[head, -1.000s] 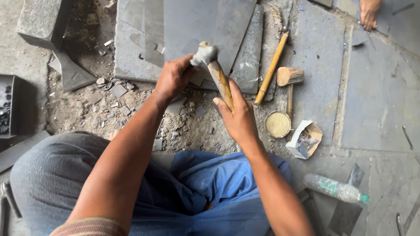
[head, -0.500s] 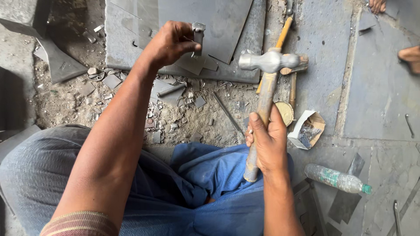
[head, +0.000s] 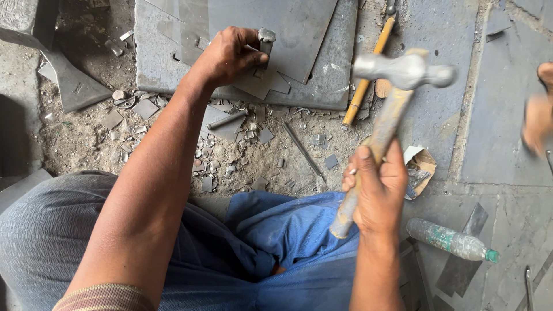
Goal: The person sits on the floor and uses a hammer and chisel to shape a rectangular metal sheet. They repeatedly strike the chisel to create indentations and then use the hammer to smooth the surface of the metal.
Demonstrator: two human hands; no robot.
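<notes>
The left hand point(head: 230, 55) is closed around a short metal punch point(head: 266, 41), holding it upright with its tip on a grey sheet-metal plate point(head: 299, 34) that lies on a thicker grey slab point(head: 328, 95) at the far side of the floor. The fingers sit just below the punch's flattened head, so a blow landing off-centre would likely catch the knuckles, and a tilted punch could skid across the plate.

To the right, the right hand point(head: 377, 190) is wrapped tight round the lower part of a worn wooden handle, with the ball-peen hammer point(head: 403, 70) raised above and to the right of the punch. The grip sits low on the handle, which I judge gives less control of where the head lands.

Between the arms, metal offcuts point(head: 230, 150) and a thin rod point(head: 304, 151) litter the dirt floor point(head: 75, 138). A yellow-handled tool point(head: 366, 83) lies just right of the slab, near the hammer's path. Further right are a torn paper packet point(head: 423, 164), a plastic bottle point(head: 452, 241) lying on its side, and, at the right edge, another person's blurred hand point(head: 538, 118).
</notes>
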